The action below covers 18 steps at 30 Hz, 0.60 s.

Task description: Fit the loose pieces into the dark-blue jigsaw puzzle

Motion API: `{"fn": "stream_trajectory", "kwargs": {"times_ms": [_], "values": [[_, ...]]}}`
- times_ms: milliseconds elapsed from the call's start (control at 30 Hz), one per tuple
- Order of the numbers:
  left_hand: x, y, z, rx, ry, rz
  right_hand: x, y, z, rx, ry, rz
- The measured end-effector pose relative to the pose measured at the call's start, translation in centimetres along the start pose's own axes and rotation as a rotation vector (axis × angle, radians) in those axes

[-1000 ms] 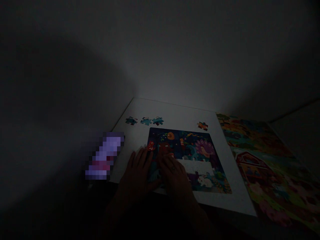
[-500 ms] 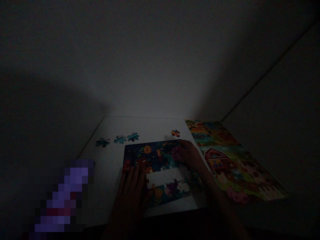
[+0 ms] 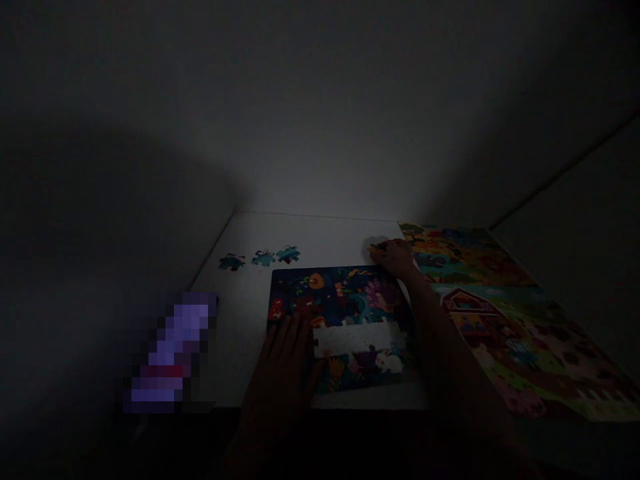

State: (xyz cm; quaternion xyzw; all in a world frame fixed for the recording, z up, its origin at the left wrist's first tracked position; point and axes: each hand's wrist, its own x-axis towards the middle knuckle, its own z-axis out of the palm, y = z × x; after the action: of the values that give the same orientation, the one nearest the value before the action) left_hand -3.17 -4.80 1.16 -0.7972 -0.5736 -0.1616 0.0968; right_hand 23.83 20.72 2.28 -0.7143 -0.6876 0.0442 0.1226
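A partly assembled jigsaw puzzle (image 3: 340, 293) with dark blue animal pictures lies on the white table, a gap running across its lower middle. My left hand (image 3: 287, 350) rests flat on its left side, fingers stretched out. Beyond the puzzle's far right corner, my right hand (image 3: 399, 259) has its fingers closed on an orange puzzle piece (image 3: 377, 249), which they partly cover. Three loose teal puzzle pieces lie in a row past the far left corner: a left piece (image 3: 232, 261), a middle piece (image 3: 263, 257) and a right piece (image 3: 289, 253).
On the right lie two colourful picture sheets, an orange-and-green animal scene (image 3: 465, 257) and a farm scene with a red barn (image 3: 525, 347). A blurred purple object (image 3: 170, 353) is at the left table edge. Walls stand behind; the light is dim.
My right hand has moved from the puzzle's far right corner outward to the loose orange piece and closed on it. My left hand stays on the puzzle. The view has shifted.
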Motion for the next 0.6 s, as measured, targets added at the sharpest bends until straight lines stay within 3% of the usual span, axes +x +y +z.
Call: {"fn": "stream_trajectory", "kwargs": {"times_ms": [100,367,600], "values": [[0.1,-0.2,0.2,-0.004,0.029,0.018,-0.1,0.0,-0.6,0.096,-0.025,0.075],[0.2,-0.8,0.8,-0.023,0.124,0.059,-0.6,-0.1,-0.9,0.363,-0.049,0.021],[-0.1,-0.8,1.3,-0.031,0.077,0.02,-0.4,0.8,-1.2,0.155,-0.04,-0.057]]}}
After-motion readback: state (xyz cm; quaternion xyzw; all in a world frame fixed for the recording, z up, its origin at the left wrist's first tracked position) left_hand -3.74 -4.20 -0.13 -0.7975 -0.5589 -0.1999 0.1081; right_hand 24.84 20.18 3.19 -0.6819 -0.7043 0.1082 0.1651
